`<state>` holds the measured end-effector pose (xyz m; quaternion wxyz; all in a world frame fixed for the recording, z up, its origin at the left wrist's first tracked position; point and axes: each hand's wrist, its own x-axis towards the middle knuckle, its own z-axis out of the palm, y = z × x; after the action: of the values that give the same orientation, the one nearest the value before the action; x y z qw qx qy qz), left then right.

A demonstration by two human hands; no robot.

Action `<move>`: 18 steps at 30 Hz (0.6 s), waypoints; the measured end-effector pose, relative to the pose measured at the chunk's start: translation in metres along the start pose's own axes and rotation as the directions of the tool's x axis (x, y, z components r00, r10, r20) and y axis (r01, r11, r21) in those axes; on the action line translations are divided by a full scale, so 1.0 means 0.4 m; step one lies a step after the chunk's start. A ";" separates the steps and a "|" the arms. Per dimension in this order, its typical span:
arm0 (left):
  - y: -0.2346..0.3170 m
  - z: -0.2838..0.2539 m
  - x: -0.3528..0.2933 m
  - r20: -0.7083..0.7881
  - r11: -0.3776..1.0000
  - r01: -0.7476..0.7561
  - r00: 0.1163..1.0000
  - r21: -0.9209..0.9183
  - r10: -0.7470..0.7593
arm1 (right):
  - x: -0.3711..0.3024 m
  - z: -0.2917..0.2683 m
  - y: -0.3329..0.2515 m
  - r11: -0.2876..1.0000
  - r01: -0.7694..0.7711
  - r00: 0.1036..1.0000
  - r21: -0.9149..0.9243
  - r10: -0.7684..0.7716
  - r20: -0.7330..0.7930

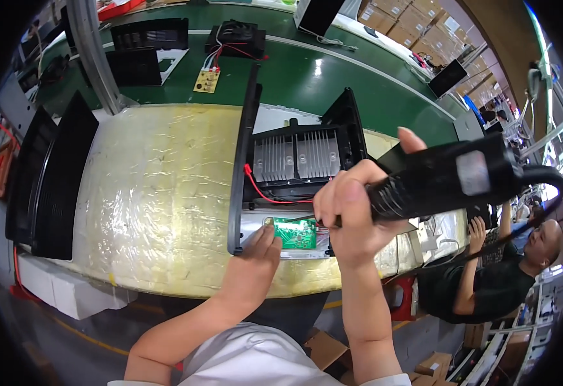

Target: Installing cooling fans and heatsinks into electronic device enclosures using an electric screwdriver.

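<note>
My right hand [357,219] is wrapped around a black electric screwdriver [442,180], held nearly level. Its thin bit reaches left across a green circuit board [297,235] to the board's left corner. At that corner my left hand [252,267] has its fingers pressed together beside a small metallic spot; what they pinch is too small to make out. The board lies at the near end of an opened black housing [244,167]. Inside it sits a unit with silver finned heat sinks [317,156]. A red lead with a red connector [248,170] hangs next to the left wall.
Plastic film covers the yellowish work surface [159,193]. Black panels [65,174] stand at its left. Beyond runs a green conveyor belt [384,83] carrying a black unit [236,40] wired to a tan circuit board [206,81]. A co-worker [487,276] is at the right.
</note>
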<state>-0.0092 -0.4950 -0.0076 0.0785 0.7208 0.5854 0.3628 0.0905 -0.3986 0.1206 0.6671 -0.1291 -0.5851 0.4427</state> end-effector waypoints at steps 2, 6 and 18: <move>-0.005 0.010 0.002 -0.013 1.000 0.003 1.000 -0.019 -0.004 | -0.004 -0.012 0.032 0.999 -0.032 0.999 -0.020 0.032 0.041; -0.005 0.001 0.003 0.001 1.000 0.013 1.000 -0.018 -0.013 | -0.004 -0.009 0.064 0.992 -0.029 0.991 -0.126 0.045 0.124; -0.003 -0.018 0.004 -0.010 0.999 0.015 1.000 -0.041 -0.016 | -0.010 -0.002 0.096 0.977 -0.005 0.971 -0.212 0.056 0.234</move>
<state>-0.0143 -0.4954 -0.0023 0.0932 0.7126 0.5838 0.3777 0.0748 -0.3790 0.0913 0.5677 -0.1536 -0.7022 0.4013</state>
